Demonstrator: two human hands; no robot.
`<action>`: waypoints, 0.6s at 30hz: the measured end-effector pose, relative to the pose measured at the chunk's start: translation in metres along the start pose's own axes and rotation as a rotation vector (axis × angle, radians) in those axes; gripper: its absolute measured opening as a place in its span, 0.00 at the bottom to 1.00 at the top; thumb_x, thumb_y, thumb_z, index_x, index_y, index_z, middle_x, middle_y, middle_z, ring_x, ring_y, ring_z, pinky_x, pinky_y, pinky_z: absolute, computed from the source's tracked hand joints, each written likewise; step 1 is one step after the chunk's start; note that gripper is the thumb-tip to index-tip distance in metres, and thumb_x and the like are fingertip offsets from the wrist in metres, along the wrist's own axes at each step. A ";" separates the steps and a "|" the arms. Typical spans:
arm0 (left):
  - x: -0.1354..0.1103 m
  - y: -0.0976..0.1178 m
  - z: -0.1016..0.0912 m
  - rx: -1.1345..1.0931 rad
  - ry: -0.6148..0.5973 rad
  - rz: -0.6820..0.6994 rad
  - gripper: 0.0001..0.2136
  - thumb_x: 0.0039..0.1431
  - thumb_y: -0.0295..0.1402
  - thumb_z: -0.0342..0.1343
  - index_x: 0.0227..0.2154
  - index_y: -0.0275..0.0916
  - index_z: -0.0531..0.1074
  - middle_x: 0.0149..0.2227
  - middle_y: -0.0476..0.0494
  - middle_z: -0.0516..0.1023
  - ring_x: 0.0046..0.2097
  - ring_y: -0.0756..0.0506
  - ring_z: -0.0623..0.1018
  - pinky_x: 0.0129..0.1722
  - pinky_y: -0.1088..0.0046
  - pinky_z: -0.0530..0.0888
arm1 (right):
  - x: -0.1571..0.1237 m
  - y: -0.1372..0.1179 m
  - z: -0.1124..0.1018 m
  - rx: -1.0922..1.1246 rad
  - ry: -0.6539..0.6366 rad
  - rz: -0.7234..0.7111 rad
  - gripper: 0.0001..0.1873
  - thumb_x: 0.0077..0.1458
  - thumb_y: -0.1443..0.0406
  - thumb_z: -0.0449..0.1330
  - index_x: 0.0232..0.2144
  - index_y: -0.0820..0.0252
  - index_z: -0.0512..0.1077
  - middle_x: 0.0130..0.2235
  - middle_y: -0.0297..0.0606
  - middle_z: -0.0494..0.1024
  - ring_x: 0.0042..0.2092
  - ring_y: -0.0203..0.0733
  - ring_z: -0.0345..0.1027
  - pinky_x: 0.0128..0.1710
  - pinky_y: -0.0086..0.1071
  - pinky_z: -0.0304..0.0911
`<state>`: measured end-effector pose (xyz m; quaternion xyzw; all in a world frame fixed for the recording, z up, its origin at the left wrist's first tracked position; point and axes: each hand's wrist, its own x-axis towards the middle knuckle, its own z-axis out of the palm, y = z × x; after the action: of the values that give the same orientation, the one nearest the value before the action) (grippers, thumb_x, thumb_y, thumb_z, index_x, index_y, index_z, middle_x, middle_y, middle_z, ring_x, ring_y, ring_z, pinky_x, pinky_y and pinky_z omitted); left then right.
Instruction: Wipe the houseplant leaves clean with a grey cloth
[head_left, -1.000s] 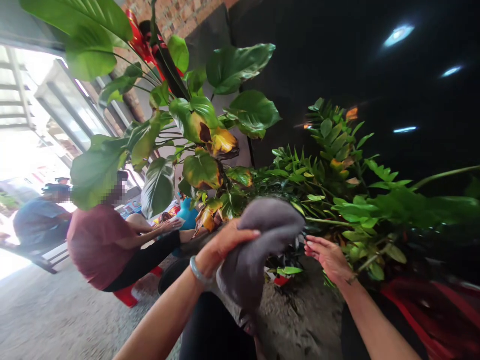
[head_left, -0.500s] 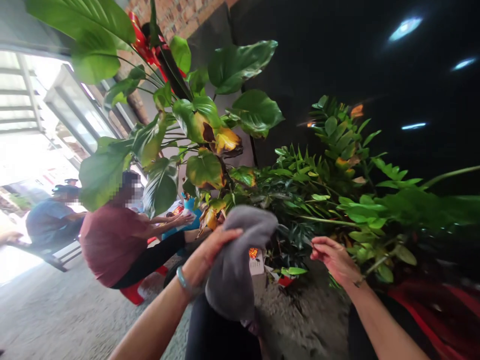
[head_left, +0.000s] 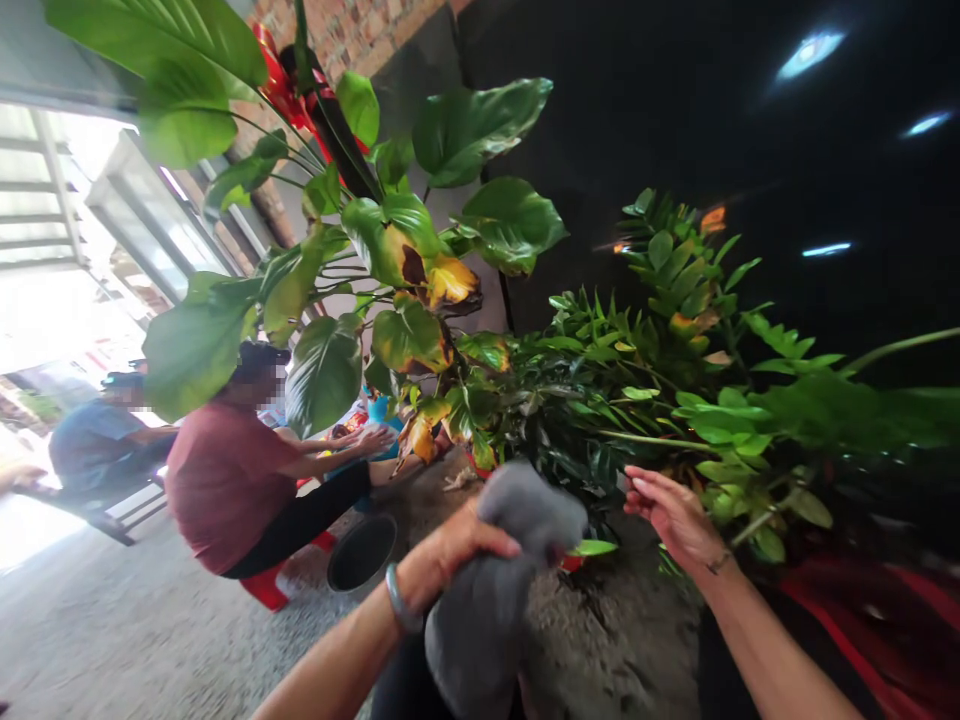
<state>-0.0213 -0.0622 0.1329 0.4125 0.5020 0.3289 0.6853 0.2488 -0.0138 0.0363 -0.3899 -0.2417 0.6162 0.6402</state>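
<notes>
Loosely folded grey cloth point(head_left: 480, 630) | left hand point(head_left: 455, 545) clasping | floor point(head_left: 97, 630) gritty

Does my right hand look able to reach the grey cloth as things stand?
Probably yes: the right hand is near the grey cloth in the left hand, with nothing apparently blocking, though its fingertips look pinched together.
</notes>
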 end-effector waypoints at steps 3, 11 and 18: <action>0.006 0.060 -0.008 -0.134 0.216 0.127 0.09 0.35 0.25 0.66 0.26 0.37 0.79 0.23 0.45 0.82 0.24 0.45 0.78 0.28 0.70 0.77 | -0.002 0.000 0.004 0.014 0.000 -0.001 0.16 0.28 0.66 0.75 0.27 0.59 0.82 0.26 0.39 0.81 0.26 0.40 0.72 0.26 0.33 0.70; 0.031 0.000 0.000 0.035 0.168 -0.087 0.12 0.32 0.24 0.67 0.26 0.39 0.79 0.23 0.48 0.81 0.25 0.46 0.78 0.31 0.69 0.76 | -0.004 0.005 0.007 0.022 -0.084 0.000 0.14 0.35 0.61 0.71 0.29 0.56 0.82 0.32 0.42 0.83 0.31 0.46 0.76 0.28 0.37 0.70; 0.003 0.019 -0.002 0.061 0.013 0.092 0.16 0.33 0.32 0.70 0.31 0.41 0.80 0.29 0.47 0.83 0.28 0.45 0.78 0.28 0.71 0.74 | -0.002 0.000 0.002 0.054 -0.046 -0.008 0.14 0.34 0.60 0.71 0.29 0.56 0.82 0.30 0.42 0.83 0.30 0.45 0.74 0.28 0.37 0.70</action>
<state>-0.0232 -0.0504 0.1485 0.4539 0.4967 0.3473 0.6531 0.2469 -0.0154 0.0378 -0.3570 -0.2412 0.6288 0.6473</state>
